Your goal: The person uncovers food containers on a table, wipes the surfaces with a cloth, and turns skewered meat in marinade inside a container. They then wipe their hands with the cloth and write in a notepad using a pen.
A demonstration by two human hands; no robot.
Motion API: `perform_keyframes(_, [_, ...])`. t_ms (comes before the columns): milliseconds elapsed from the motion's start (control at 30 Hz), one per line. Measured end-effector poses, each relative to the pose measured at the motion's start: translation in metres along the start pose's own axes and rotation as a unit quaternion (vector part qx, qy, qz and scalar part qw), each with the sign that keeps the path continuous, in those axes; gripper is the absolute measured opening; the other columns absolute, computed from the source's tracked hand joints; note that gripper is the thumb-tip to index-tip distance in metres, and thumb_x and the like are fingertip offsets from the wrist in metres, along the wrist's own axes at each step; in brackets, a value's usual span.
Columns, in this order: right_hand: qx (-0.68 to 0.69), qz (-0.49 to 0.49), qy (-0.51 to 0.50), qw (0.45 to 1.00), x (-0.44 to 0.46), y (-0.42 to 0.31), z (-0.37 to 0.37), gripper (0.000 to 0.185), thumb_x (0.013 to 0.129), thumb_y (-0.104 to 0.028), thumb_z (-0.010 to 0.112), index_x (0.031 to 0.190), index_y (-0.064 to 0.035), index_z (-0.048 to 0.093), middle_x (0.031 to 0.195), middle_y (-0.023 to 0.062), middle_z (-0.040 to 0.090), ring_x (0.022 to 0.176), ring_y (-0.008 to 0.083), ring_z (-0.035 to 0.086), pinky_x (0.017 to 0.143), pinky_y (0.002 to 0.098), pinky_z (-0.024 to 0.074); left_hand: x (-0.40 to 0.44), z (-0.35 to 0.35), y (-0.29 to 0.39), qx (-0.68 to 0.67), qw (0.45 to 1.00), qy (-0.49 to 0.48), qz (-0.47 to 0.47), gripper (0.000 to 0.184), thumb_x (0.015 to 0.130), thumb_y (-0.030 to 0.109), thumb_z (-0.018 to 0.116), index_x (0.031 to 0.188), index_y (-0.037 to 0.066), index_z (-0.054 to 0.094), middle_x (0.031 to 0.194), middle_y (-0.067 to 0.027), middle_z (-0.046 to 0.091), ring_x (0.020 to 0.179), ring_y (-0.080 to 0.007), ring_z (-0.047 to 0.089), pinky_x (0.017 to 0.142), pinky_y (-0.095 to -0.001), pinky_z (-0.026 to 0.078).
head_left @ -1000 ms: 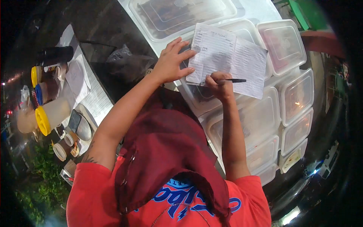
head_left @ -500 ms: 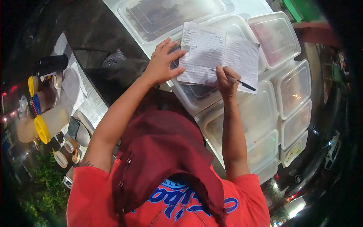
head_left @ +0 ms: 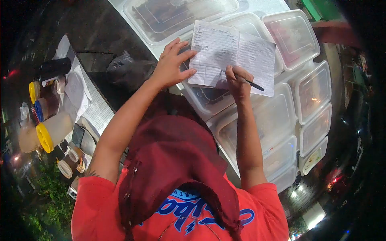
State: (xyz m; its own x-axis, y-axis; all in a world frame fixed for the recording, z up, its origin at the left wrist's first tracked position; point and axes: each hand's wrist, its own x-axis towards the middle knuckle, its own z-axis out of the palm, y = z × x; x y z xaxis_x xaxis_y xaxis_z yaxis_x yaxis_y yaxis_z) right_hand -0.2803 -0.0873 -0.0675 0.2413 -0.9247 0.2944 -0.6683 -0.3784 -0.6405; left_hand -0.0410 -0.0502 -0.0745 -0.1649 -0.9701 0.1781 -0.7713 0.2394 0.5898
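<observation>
An open notebook with handwritten lines rests on top of lidded plastic containers. My right hand grips a black pen, its writing end down on the left page near the lower middle. The pen's tip is hidden by my fingers. At the notebook's left edge, my left hand lies with fingers spread, thumb and fingertips touching the page's side. Under the notebook's lower edge shows part of a container lid.
Translucent lidded containers cover the white table, with a large one at the far side. To the left stand yellow-lidded jars, a phone on a metal dish, and papers. Plants are at lower left.
My right hand has shifted slightly left and up with the pen, across the left page. The left hand stays at the notebook's edge, nearly still.
</observation>
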Motion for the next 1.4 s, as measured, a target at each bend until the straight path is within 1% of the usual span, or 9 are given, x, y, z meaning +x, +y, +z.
perform_keyframes(200, [0.006, -0.032, -0.024, 0.999, -0.001, 0.009, -0.002, 0.033, 0.076, -0.012, 0.061, 0.053, -0.0026, 0.040, 0.050, 0.0142, 0.042, 0.045, 0.0313, 0.043, 0.045, 0.0392, 0.0347, -0.001, 0.001, 0.000, -0.011, 1.000, 0.010, 0.003, 0.053, 0.067, 0.035, 0.074, 0.115, 0.020, 0.060, 0.133, -0.0112, 0.043, 0.130, -0.0371, 0.027, 0.105, -0.0480, 0.028])
perform_keyframes(500, [0.057, 0.104, -0.177, 0.977, -0.005, 0.010, -0.009, 0.025, 0.072, -0.015, 0.058, 0.055, -0.0015, 0.046, 0.052, 0.0146, 0.046, 0.047, 0.0296, 0.048, 0.047, 0.0387, 0.0371, 0.000, -0.001, 0.001, -0.018, 1.000, 0.005, -0.009, 0.051, 0.066, 0.033, 0.074, 0.113, 0.020, 0.061, 0.133, -0.0114, 0.043, 0.130, -0.0374, 0.027, 0.105, -0.0477, 0.028])
perform_keyframes(600, [0.030, 0.014, -0.169, 0.985, -0.004, 0.012, -0.010, 0.025, 0.071, -0.015, 0.058, 0.054, -0.0010, 0.046, 0.051, 0.0130, 0.045, 0.047, 0.0263, 0.047, 0.047, 0.0379, 0.0363, 0.000, -0.001, 0.001, -0.020, 1.000, 0.005, -0.011, 0.051, 0.066, 0.034, 0.074, 0.113, 0.020, 0.061, 0.133, -0.0116, 0.044, 0.130, -0.0376, 0.028, 0.105, -0.0476, 0.029])
perform_keyframes(800, [0.062, 0.028, -0.211, 0.975, -0.002, 0.004, -0.016, 0.024, 0.068, -0.013, 0.057, 0.052, -0.0011, 0.045, 0.049, 0.0119, 0.043, 0.047, 0.0255, 0.044, 0.047, 0.0383, 0.0338, -0.001, 0.001, 0.000, -0.008, 1.000, 0.007, -0.008, 0.051, 0.066, 0.034, 0.074, 0.113, 0.020, 0.061, 0.132, -0.0105, 0.044, 0.130, -0.0367, 0.028, 0.105, -0.0473, 0.029])
perform_keyframes(1000, [0.032, -0.014, -0.179, 0.983, -0.003, 0.009, -0.014, 0.025, 0.068, -0.012, 0.059, 0.051, -0.0031, 0.042, 0.048, 0.0079, 0.038, 0.044, 0.0196, 0.041, 0.044, 0.0363, 0.0300, 0.000, 0.001, -0.001, 0.002, 1.000, 0.009, -0.002, 0.051, 0.066, 0.035, 0.073, 0.114, 0.021, 0.061, 0.133, -0.0082, 0.043, 0.130, -0.0350, 0.029, 0.104, -0.0465, 0.031])
perform_keyframes(1133, [0.217, 0.174, -0.129, 0.952, -0.005, 0.013, -0.016, 0.034, 0.078, -0.018, 0.061, 0.053, -0.0025, 0.047, 0.048, 0.0042, 0.044, 0.047, 0.0160, 0.049, 0.044, 0.0338, 0.0344, -0.001, 0.000, -0.001, -0.005, 1.000, -0.002, -0.010, 0.052, 0.066, 0.034, 0.073, 0.114, 0.020, 0.060, 0.133, -0.0091, 0.042, 0.130, -0.0360, 0.028, 0.104, -0.0467, 0.030])
perform_keyframes(1233, [0.348, 0.330, -0.037, 0.877, 0.002, -0.001, -0.025, 0.040, 0.087, -0.030, 0.061, 0.063, 0.0026, 0.058, 0.056, 0.0037, 0.053, 0.053, 0.0151, 0.052, 0.047, 0.0286, 0.0390, 0.000, -0.002, -0.002, -0.024, 1.000, -0.019, -0.006, 0.056, 0.064, 0.033, 0.075, 0.116, 0.019, 0.060, 0.135, -0.0101, 0.040, 0.131, -0.0374, 0.025, 0.106, -0.0478, 0.028])
perform_keyframes(1333, [0.299, 0.308, 0.052, 0.902, 0.005, -0.013, -0.014, 0.034, 0.085, -0.028, 0.063, 0.071, 0.0036, 0.064, 0.059, 0.0049, 0.057, 0.054, 0.0134, 0.052, 0.050, 0.0273, 0.0394, 0.001, -0.004, -0.005, -0.049, 0.998, -0.028, 0.004, 0.058, 0.064, 0.033, 0.076, 0.117, 0.018, 0.059, 0.136, -0.0106, 0.039, 0.131, -0.0381, 0.023, 0.106, -0.0487, 0.026])
perform_keyframes(1400, [0.270, 0.159, 0.014, 0.950, 0.013, -0.038, -0.008, 0.032, 0.083, -0.027, 0.064, 0.075, 0.0033, 0.066, 0.060, 0.0062, 0.059, 0.056, 0.0128, 0.053, 0.052, 0.0281, 0.0404, 0.001, -0.005, -0.006, -0.058, 0.998, -0.026, 0.009, 0.058, 0.064, 0.033, 0.076, 0.117, 0.018, 0.059, 0.136, -0.0106, 0.040, 0.131, -0.0381, 0.023, 0.106, -0.0488, 0.026])
